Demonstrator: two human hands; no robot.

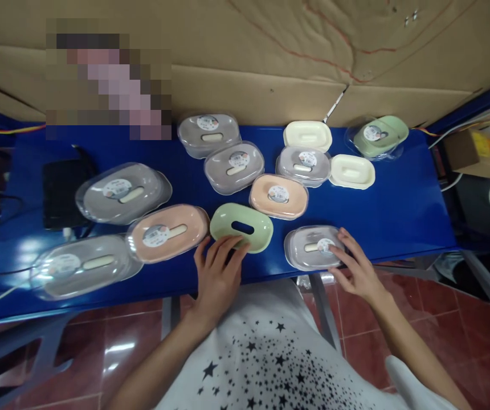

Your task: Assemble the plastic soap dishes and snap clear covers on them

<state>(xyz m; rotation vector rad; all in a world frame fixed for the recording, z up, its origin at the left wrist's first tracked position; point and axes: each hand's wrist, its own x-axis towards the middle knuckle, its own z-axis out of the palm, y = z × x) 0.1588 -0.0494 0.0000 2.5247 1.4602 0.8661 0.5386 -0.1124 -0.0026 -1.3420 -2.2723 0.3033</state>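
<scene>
My left hand (218, 272), fingers apart, rests its fingertips on the near rim of a light green oval soap dish (218, 221) with a slot in its middle. To the right, my right hand (356, 267) has its fingers and thumb round the right end of a grey soap box (302, 257) with a clear lid and a round label. The box lies on the blue table (403, 216). Left of my left hand is a peach soap box (196, 219) under a clear lid. Another peach soap box (260, 196) lies just beyond the green dish.
More lidded grey boxes (223, 176) stand behind and at the left. Cream trays (351, 172) and a green box (392, 134) lie at the back right. A black device (63, 193) with cables is at the left. Cardboard (245, 91) lines the back.
</scene>
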